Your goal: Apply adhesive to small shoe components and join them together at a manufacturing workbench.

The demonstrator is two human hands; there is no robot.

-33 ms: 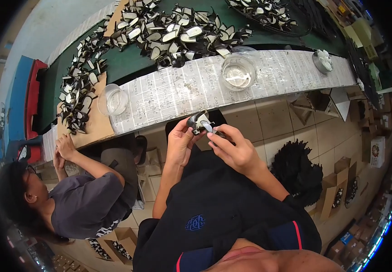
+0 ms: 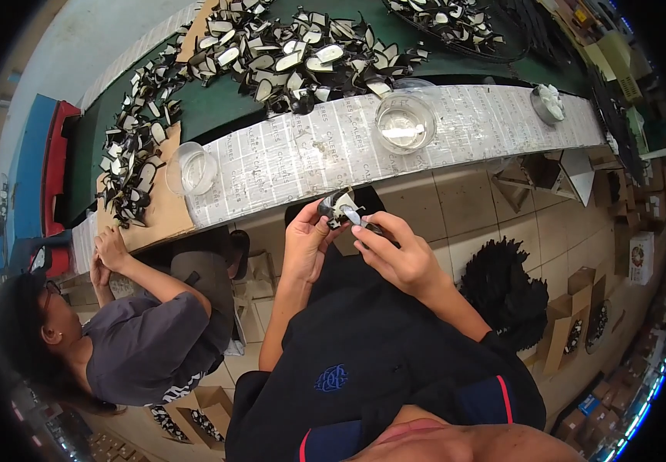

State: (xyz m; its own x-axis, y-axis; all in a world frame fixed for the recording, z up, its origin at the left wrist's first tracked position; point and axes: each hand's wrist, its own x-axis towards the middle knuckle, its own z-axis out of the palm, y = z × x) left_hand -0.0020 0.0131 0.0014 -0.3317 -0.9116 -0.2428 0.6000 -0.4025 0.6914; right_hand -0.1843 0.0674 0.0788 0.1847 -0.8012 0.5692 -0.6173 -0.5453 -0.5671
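Note:
In front of my chest, just off the table's near edge, my left hand (image 2: 306, 237) grips a small black piece with an off-white inner side (image 2: 338, 206), which looks like a shoe part. Its thumb and fingers are closed round the piece's left side. My right hand (image 2: 397, 250) is closed from the right, thumb and forefinger pinching a thin pale grey flat piece (image 2: 353, 215) against the black-and-white part. Whether this grey piece is separate or belongs to the part, I cannot tell. Something dark shows between the right fingers, mostly hidden by them.
A paper-covered table edge (image 2: 294, 165) curves ahead, bearing clear plastic bowls (image 2: 405, 127) and a cup of white material (image 2: 548, 105). Beyond lies a heap of similar black-and-white parts (image 2: 302, 58). At left a co-worker (image 2: 148, 339) sits by a cardboard sheet (image 2: 167, 215). Black strips (image 2: 506, 289) hang at right.

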